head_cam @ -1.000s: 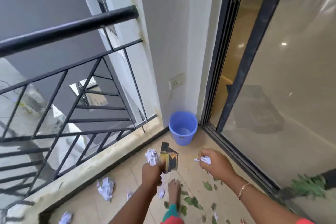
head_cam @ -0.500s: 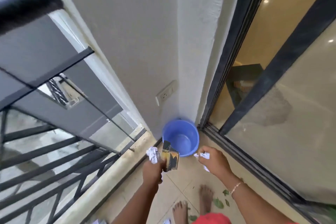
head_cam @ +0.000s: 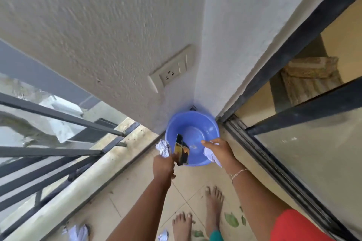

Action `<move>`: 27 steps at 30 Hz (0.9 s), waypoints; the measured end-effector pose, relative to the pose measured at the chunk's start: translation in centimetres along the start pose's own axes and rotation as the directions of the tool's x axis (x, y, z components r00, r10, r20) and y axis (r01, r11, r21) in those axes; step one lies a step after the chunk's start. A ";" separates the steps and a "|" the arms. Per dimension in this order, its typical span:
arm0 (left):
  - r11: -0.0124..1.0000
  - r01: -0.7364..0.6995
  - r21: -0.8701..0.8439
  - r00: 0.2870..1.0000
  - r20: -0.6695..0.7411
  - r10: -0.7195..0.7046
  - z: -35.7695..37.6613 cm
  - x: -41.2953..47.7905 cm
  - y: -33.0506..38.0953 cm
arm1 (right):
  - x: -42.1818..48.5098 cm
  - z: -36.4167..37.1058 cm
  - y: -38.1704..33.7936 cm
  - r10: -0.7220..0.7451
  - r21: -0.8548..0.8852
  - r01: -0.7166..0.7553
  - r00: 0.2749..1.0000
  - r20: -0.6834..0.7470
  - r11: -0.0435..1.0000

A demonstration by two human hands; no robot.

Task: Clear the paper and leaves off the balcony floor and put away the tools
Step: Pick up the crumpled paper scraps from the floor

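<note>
Balcony corner ahead: textured wall w/ a socket, railing on the left, sliding door on the right, tiled floor underfoot. You're standing right over the blue bucket, tucked in the far corner where wall meets door track. Your left hand is closed round a crumpled paper ball plus a black-and-yellow wrapper; the wrapper hangs over the bucket's near-left rim, the ball just outside it. Your right hand is curled round white paper, fingers pointing left, over the bucket's near-right edge. Bucket inside looks near bare, a pale scrap or mark at the bottom – can't tell which. More paper on the floor: one ball near-left by the ledge, a smaller one by your left foot. Green leaves lie right of your right foot, another couple near the bottom edge. Both feet bare, flat on the tiles.
</note>
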State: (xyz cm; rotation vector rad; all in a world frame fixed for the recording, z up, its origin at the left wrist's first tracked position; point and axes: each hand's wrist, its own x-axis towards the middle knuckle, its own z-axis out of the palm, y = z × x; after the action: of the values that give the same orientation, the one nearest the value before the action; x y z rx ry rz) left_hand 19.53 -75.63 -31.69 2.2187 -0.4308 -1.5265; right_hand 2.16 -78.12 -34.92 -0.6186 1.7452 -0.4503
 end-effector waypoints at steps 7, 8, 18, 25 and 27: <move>0.997 0.065 -0.048 0.998 0.027 -0.063 1.4 2.6 -0.3 | 3.2 0.2 -0.4 0.093 0.286 -0.114 0.992 0.088 0.951; 0.997 0.064 -0.050 0.997 0.049 -0.061 1.7 2.8 -0.1 | 3.2 0.2 -0.6 0.124 0.294 -0.152 0.986 0.110 0.944; 0.986 0.128 -0.109 0.946 0.311 -0.088 1.8 1.9 2.7 | 1.8 -0.1 -1.8 0.128 0.335 -0.152 0.987 0.093 0.930; 0.996 0.063 -0.070 0.960 0.275 -0.041 -1.6 -0.1 1.2 | -1.8 0.6 0.3 0.001 0.232 0.016 0.997 -0.074 0.972; 0.998 0.058 -0.034 0.970 0.238 -0.049 -3.4 -0.8 0.1 | -3.3 1.0 1.6 -0.089 0.131 0.102 0.990 -0.105 0.986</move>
State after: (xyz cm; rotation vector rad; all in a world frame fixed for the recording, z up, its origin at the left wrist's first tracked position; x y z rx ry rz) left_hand 22.40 -74.78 -29.93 2.0398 -0.4093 -1.8223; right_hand 3.50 -74.78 -33.57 -0.5927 1.7668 -0.6712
